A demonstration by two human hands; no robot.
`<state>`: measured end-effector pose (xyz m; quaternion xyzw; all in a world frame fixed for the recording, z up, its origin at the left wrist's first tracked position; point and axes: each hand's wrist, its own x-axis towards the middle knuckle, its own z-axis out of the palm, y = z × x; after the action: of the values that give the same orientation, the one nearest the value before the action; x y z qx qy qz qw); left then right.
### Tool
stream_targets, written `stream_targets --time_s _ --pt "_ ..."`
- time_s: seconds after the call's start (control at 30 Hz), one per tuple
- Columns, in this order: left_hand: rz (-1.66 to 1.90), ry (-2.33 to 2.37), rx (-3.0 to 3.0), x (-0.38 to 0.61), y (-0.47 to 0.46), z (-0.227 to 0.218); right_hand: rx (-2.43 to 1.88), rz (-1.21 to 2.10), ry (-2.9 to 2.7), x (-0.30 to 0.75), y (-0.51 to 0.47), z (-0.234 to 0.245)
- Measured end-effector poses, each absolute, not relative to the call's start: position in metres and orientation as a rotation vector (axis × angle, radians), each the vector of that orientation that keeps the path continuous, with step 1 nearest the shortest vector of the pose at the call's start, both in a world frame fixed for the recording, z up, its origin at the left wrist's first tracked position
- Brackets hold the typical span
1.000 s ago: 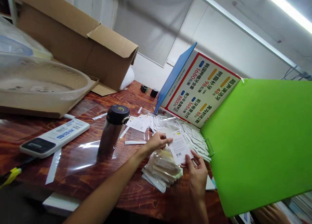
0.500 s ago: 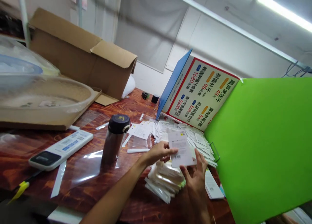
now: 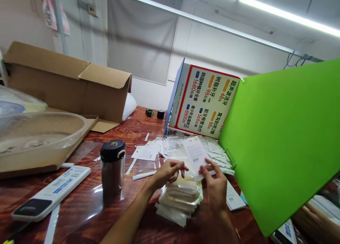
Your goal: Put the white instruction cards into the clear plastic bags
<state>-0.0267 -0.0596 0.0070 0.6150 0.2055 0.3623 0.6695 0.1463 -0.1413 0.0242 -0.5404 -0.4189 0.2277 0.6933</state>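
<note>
Between thumb and fingers, my right hand [image 3: 215, 180] grips a white printed card [image 3: 195, 153] by its lower right corner. The card is tilted, with small text, a barcode and a yellow mark near its top. My left hand [image 3: 170, 173] is beside the card's lower left edge, fingers bent and slightly apart, with nothing plainly held. Beneath both hands lies a stack of clear plastic packets [image 3: 179, 205]. Loose white cards [image 3: 146, 152] and a heap of more cards [image 3: 217, 153] spread behind. Another small stack of cards [image 3: 235, 198] lies right of my right hand.
A dark-lidded flask [image 3: 113, 169] stands left of my hands, with a white power strip [image 3: 53, 194] farther left. A cardboard box [image 3: 66, 81] and plastic basin [image 3: 39, 137] are at the back left. A green board [image 3: 278, 141] rises at right; another person's arm [image 3: 316, 222] shows beyond.
My left hand has come off the card and sits lower left of it. My right hand now grips the card's corner. The camera view has turned, levelling the scene.
</note>
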Motion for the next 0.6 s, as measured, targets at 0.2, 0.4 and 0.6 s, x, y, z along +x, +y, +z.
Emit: stream_targets --time_s 0.2,0.4,0.6 --pt "1.079 0.526 1.209 -0.028 -0.048 0.005 -1.343 0.474 -0.979 0.220 -0.117 0.037" --pt "1.162 0.571 1.096 -0.031 -0.049 0.008 -1.702 0.010 -1.663 0.226 -0.139 -0.001" --pt "1.235 0.694 1.133 -0.029 -0.047 -0.001 -1.828 -0.432 -1.596 0.224 -0.135 0.023"
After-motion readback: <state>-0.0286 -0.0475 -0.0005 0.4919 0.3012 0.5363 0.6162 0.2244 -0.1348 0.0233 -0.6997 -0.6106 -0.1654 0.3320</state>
